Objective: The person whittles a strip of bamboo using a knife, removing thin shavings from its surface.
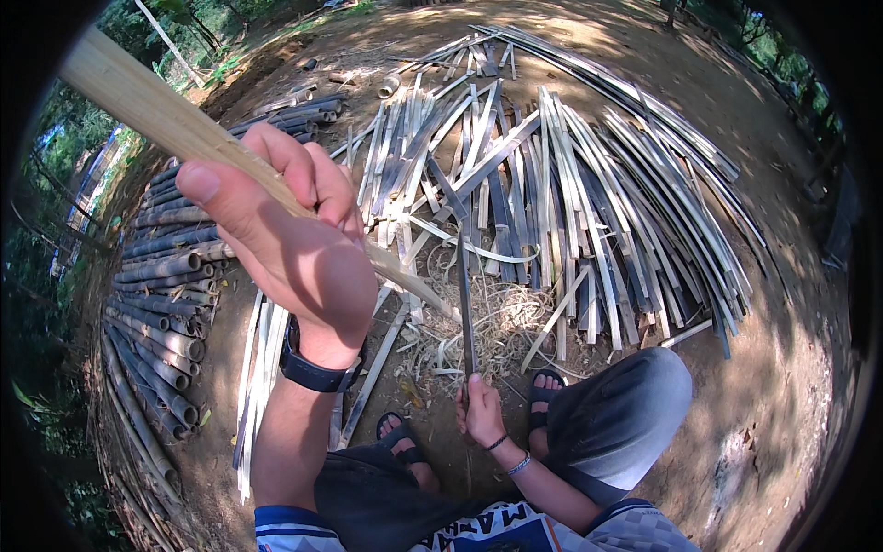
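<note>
My left hand (294, 235), raised close in front of me, is closed round a pale split bamboo strip (170, 110). The strip slants from the upper left down past my palm, and its lower end points toward the shavings on the ground. Lower down, between my knees, my right hand (481, 412) grips a long, narrow, dark-bladed knife (467, 308) near its base. The blade points away from me, apart from the strip. Its far end overlaps dark strips behind, so I cannot make out the tip. My fingers hide most of the handle.
Piles of split bamboo strips (635, 212) fan out ahead and to the right. Curled shavings (515, 317) litter the ground before my sandalled feet. Whole bamboo poles (166, 267) are stacked at the left. A small bundle of pale strips (262, 368) lies beside my left forearm.
</note>
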A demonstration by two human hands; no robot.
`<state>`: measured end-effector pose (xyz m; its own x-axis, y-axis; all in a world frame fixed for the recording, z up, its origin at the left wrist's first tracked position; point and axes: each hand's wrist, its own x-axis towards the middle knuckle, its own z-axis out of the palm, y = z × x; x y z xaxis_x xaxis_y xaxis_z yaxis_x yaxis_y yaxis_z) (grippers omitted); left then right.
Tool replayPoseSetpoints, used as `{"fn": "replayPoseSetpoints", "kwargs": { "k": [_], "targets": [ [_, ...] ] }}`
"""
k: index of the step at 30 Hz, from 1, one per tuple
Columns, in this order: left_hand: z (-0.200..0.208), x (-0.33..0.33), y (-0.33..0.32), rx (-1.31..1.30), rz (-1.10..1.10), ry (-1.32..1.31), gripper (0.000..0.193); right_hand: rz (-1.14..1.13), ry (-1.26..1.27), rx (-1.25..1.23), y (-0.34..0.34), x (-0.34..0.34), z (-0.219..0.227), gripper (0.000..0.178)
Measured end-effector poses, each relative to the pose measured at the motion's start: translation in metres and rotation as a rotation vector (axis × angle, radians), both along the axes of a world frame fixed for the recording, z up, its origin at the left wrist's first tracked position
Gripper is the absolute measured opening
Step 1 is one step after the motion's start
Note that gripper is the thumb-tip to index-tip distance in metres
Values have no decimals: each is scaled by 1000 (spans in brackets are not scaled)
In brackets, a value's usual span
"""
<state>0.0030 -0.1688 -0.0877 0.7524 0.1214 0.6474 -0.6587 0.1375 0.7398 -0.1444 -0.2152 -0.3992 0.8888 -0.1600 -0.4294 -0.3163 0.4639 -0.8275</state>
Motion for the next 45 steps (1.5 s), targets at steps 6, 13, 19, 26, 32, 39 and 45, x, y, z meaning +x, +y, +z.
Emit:
{"fn": "replayPoseSetpoints", "kwargs": {
  "k": [6,13,19,26,32,39,45],
  "targets": [
    [-3,5,5,34,-6,26,63,-33,97,84,-17,0,2,56],
    [-2,3,4,61,-55,12,61,-120,-237,24,-18,3,60,59],
    [-6,8,7,-10,-105,13,62,-32,62,152,-17,7,10,55],
    [-5,0,4,66,-46,-1,63,-81,-107,73,-23,5,59,60],
    [0,2,-2,2,-38,14,63,19,289,244,-13,-4,-11,55],
    [-5,-3,-3,14,-53,3,63,-82,-228,5,-25,8,61,57],
    [-4,-2,-4,35,-36,1,63,-23,165,74,-10,6,-28,55]
  ]
}}
